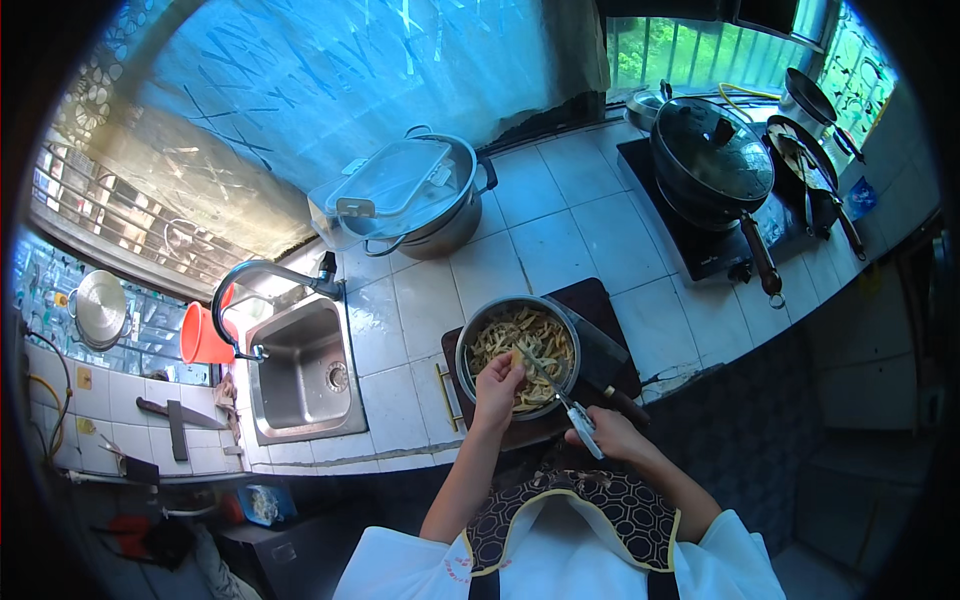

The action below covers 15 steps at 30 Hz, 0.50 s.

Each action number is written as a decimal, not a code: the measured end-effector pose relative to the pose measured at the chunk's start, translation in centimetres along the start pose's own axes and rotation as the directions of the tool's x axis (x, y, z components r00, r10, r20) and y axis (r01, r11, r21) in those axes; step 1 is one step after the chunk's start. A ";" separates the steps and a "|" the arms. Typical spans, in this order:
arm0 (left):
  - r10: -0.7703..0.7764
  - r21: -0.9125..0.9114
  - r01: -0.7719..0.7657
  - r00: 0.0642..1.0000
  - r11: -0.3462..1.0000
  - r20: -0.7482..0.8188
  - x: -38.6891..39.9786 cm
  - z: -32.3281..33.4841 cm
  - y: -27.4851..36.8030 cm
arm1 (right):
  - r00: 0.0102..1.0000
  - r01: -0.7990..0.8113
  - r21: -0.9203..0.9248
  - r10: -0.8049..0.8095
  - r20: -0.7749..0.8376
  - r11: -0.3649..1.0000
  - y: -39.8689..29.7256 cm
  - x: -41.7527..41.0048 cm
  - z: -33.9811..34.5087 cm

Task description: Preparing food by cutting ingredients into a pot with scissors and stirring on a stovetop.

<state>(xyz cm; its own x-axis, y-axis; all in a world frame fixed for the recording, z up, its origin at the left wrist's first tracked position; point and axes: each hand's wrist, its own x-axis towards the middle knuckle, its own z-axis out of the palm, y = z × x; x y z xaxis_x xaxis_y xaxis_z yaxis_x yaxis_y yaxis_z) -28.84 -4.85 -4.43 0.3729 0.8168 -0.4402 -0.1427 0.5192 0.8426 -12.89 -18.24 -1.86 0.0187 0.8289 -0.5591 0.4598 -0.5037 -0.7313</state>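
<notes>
A round metal bowl (464,337) of pale shredded food strips (544,341) stands on a dark cutting board (600,300). Over the bowl, my left hand (499,390) pinches a small yellowish piece of food, partly hidden by the fingers. My right hand (615,435) grips kitchen scissors (581,424) with white handles, their blades reaching across the bowl to that piece. Partly tucked behind the bowl's right side lies a broad cleaver (592,337) on the board. A brass-coloured metal handle or tongs (448,397) shows at the board's left edge; which one, I cannot tell.
Left of the board is a steel sink (300,375) with a curved faucet (262,277) and a red bucket (201,334). A large pot (442,232) carries plastic lids (397,180). To the right, a lidded wok (712,161) sits on an induction cooktop (701,255), near a frying pan (799,154).
</notes>
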 end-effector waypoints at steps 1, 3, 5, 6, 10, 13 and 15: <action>-0.003 -0.015 0.003 1.000 1.000 -0.017 -0.1 0.1 0.1 | 1.000 0.006 0.004 -0.006 0.011 1.000 0.1 0.1 -0.2; -0.016 -0.022 0.015 0.999 1.000 -0.043 -0.3 0.3 0.0 | 0.996 -0.034 0.034 0.031 0.087 0.999 0.3 0.3 -0.6; -0.029 -0.029 0.027 0.997 0.999 -0.065 -0.4 0.4 0.0 | 0.994 -0.034 0.081 0.025 0.111 0.996 1.4 0.9 -0.2; -0.041 -0.038 0.038 0.996 0.999 -0.073 -0.5 0.4 0.1 | 0.992 -0.039 0.124 0.023 0.127 0.991 2.0 1.2 -0.1; -0.081 -0.052 0.076 0.992 0.996 -0.100 -0.8 0.9 1.2 | 0.992 0.020 0.163 -0.040 0.118 0.986 3.3 1.4 -0.5; -0.063 -0.081 0.054 0.992 0.995 -0.112 -0.6 0.8 1.6 | 0.985 0.022 0.083 -0.036 0.167 0.996 3.2 1.4 -1.4; -0.061 -0.076 0.054 0.993 0.996 -0.102 -0.4 0.3 1.4 | 0.967 0.055 -0.011 -0.051 0.250 0.998 2.2 1.0 -2.5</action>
<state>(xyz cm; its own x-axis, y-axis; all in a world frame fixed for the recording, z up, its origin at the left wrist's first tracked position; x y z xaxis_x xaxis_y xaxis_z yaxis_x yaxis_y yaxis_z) -28.92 -4.56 -3.02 0.2851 0.8049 -0.5204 -0.1914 0.5798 0.7920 -9.66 -17.89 -3.07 -0.2270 0.7661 -0.6012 0.4697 -0.4547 -0.7567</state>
